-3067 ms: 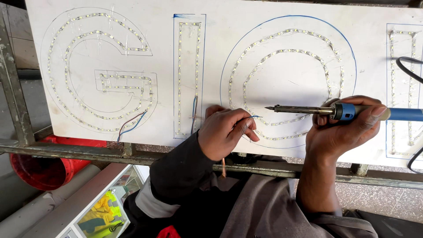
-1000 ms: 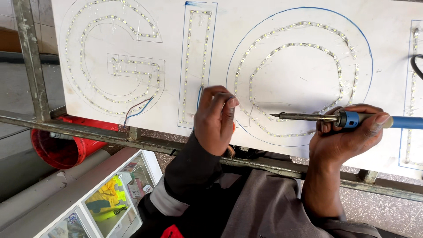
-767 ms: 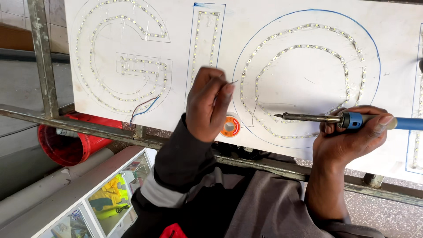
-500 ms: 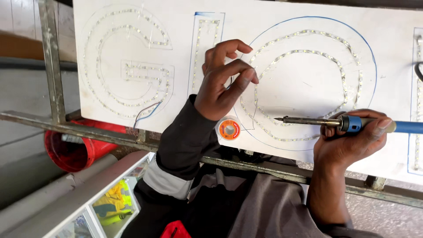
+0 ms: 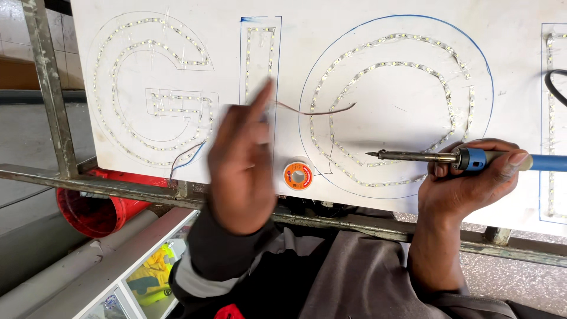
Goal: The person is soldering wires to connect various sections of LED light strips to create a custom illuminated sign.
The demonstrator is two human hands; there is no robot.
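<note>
A white sign board carries large letter outlines filled with rows of small LED strips. My left hand, blurred by motion, is raised over the narrow upright letter and pinches a thin brown wire that trails right across the round letter. My right hand grips a soldering iron with a blue handle, its metal tip pointing left over the lower part of the round letter. An orange spool of solder lies on the board between my hands.
The board rests on a metal frame. A red bucket lies under the frame at left, with grey pipes below. A black cable curls at the right edge. Red and blue wires hang from the left letter.
My left hand lifted off the board's lower edge, uncovering the orange solder spool, and rose with a thin wire. The right hand and soldering iron stayed nearly still.
</note>
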